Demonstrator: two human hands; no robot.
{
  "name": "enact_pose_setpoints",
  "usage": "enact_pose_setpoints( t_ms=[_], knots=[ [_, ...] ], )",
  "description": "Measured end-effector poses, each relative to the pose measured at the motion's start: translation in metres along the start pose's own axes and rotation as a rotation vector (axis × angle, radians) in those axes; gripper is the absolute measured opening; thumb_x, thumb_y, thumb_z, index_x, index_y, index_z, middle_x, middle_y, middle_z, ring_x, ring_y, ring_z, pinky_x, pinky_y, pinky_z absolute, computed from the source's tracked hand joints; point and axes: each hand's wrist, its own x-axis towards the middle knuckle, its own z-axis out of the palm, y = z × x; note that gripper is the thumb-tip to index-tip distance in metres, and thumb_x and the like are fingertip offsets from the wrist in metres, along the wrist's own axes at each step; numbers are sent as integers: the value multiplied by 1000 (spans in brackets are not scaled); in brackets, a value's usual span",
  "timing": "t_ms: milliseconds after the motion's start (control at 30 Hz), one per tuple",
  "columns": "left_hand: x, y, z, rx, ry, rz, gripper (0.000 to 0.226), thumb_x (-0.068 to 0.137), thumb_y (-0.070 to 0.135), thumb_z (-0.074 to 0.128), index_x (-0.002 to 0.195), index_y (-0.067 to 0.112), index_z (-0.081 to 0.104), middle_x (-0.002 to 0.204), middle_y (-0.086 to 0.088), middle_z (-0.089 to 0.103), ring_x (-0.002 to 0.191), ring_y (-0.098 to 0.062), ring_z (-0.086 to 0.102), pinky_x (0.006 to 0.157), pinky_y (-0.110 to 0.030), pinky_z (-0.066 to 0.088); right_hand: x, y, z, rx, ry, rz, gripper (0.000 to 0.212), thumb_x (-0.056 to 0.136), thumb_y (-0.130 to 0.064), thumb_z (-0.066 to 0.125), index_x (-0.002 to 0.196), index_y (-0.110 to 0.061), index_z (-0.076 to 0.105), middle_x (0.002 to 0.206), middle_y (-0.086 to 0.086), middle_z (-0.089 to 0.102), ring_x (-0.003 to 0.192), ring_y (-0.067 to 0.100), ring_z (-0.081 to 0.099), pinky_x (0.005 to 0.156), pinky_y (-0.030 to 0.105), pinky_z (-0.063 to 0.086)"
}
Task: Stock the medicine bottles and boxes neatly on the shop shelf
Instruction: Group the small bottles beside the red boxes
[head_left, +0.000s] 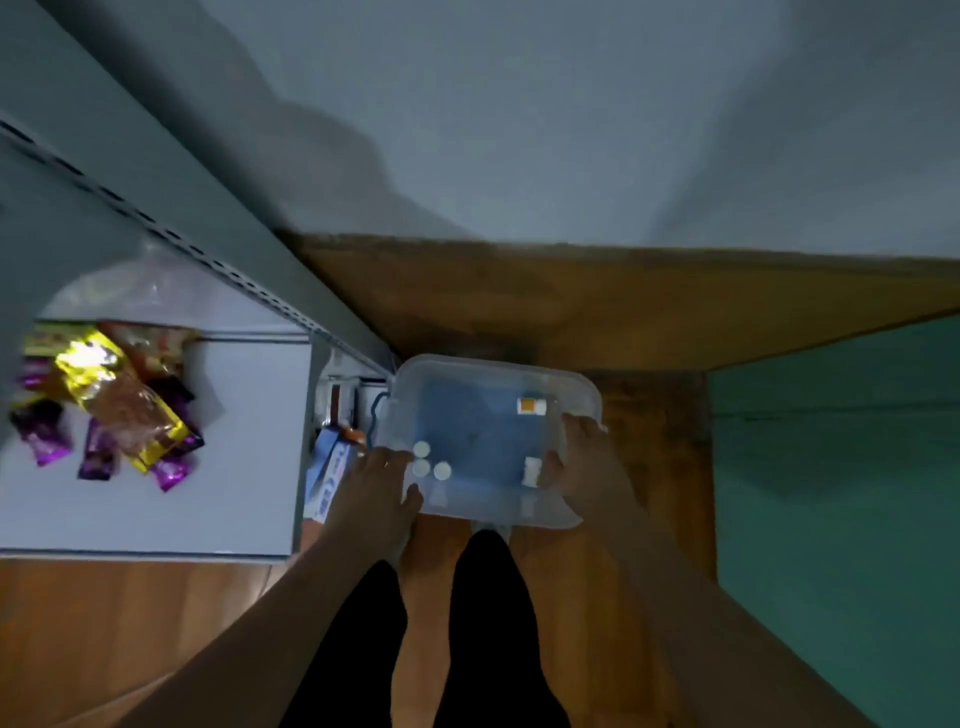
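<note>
Down by the person's feet, a clear plastic tub sits over a wooden floor, held at both near corners. The left hand grips the tub's left near corner, thumb hooked over the rim and fingers laid along the side wall. The right hand grips the right side, fingers curled over the rim and the thumb inside; it sits right by a small white box, though I cannot tell whether it touches it.

Inside the tub, on its blue bottom, three white bottle caps cluster at the left near corner, just beside the left hand's fingertips. A white box with an orange patch lies toward the far right corner, well apart from the caps. Everything in there is blurred, so labels cannot be read.

Left of the tub stands a grey shelf unit, its slotted upright running diagonally up and away. On the shelf's top lie snack packets in purple, yellow and orange, heaped together at the left. Between shelf and tub, lower down, blue and white boxes stand on edge, partly hidden by the left wrist.

Dark trouser legs show below the tub. A green surface fills the right side, and a grey wall rises beyond the floor.
</note>
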Motion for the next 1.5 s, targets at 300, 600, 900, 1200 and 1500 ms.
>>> enact_pose_setpoints(
  t_ms=[300,600,900,1200,1500],
  knots=[
    [105,0,96,135,-126,-102,43,92,32,50,130,10,51,123,-16,52,108,-37,55,91,-43,49,115,50,94,-189,-23,-8,47,98,-18,57,141,-10,44,135,11,57,122,25,56,102,35,49],
    [156,-27,173,4,-177,-333,35,96,15,51,131,12,51,124,-16,44,106,-40,59,93,-45,49,172,82,158,-424,-52,16,52,99,-20,54,145,-7,34,146,17,42,130,31,47,101,38,45],
    [145,-31,160,-259,-27,-264,29,88,6,59,112,21,66,109,-5,54,95,-26,60,80,-24,41,156,68,165,18,3,-16,28,96,-24,61,116,-5,60,113,17,63,106,32,60,88,35,46],
    [49,-8,90,-623,190,-176,23,77,19,69,95,31,73,101,5,69,94,-10,64,84,-28,51,36,4,121,375,128,-58,21,93,-30,66,109,-16,66,96,-3,63,88,14,62,77,28,49],
    [-138,-24,3,-875,460,-112,22,73,34,64,93,41,72,98,12,73,92,-11,68,82,-34,55,-118,-99,63,676,178,-57,18,91,-26,70,106,-17,66,102,2,70,96,17,65,85,37,54]
  ],
)
